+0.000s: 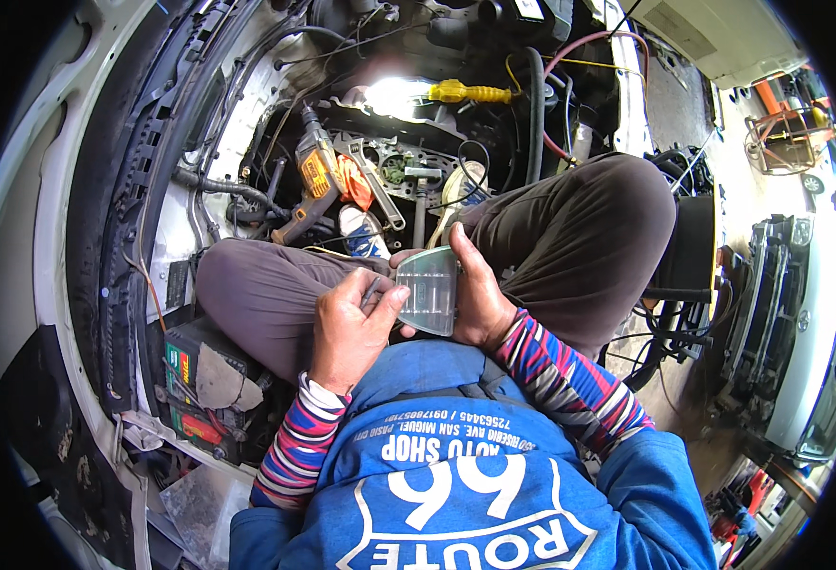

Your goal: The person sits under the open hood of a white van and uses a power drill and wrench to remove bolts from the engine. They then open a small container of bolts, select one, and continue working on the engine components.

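Note:
My right hand (480, 294) grips a small clear plastic case (426, 309) with a pale green tint and slotted compartments, held over my lap between my crossed legs. My left hand (351, 323) is closed at the case's left side, its thumb and fingers around a small dark piece (375, 290) too small to name. Just beyond, a yellow cordless drill (318, 176) lies in the engine bay beside an orange cloth (353, 182) and a long metal bar tool (370, 185), near my shoes (363, 228).
A lit yellow work lamp (470, 92) lies at the back of the engine bay (195, 123) among hoses and cables. A car battery (199, 423) sits at my lower left. At the right are a detached bumper assembly (798, 323) and an orange wheeled frame (784, 138).

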Available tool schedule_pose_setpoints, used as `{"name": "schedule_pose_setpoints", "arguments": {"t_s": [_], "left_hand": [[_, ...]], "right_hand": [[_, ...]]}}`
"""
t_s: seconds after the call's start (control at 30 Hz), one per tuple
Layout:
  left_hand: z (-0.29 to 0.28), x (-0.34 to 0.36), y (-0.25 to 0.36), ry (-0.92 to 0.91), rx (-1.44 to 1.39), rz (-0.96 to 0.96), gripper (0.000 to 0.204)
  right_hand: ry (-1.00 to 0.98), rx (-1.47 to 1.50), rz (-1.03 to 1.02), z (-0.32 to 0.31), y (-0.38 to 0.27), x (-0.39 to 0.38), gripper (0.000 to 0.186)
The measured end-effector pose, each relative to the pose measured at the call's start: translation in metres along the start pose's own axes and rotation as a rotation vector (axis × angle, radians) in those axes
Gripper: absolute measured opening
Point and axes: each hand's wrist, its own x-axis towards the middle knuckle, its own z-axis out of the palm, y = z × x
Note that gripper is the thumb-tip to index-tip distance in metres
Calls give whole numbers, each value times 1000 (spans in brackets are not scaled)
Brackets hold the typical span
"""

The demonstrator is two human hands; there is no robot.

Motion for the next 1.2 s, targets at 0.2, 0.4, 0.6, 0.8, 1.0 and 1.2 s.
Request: {"name": "schedule_pose_setpoints", "arguments": {"t_s": [0.2,0.4,0.6,0.8,1.0,1.2], "left_hand": [[-5,1,-14,53,-94,133,14],[-12,1,-13,-31,-86,30,21],[-6,4,-17,-19,-58,202,20],[-5,6,-16,-110,-215,-3,15],[-5,5,-7,-231,-468,-98,16],[-6,2,-11,-252,-475,-164,27]], "right_hand": [[-95,-63,87,-1,-6,-1,104],[-185,-24,68,-9,-11,7,101],[-46,-31,-25,-12,-11,8,96],[8,-55,-98,-6,-13,7,91],[-55,-78,-78,-3,-16,3,90],[6,-116,-84,-3,-15,0,88]]}}
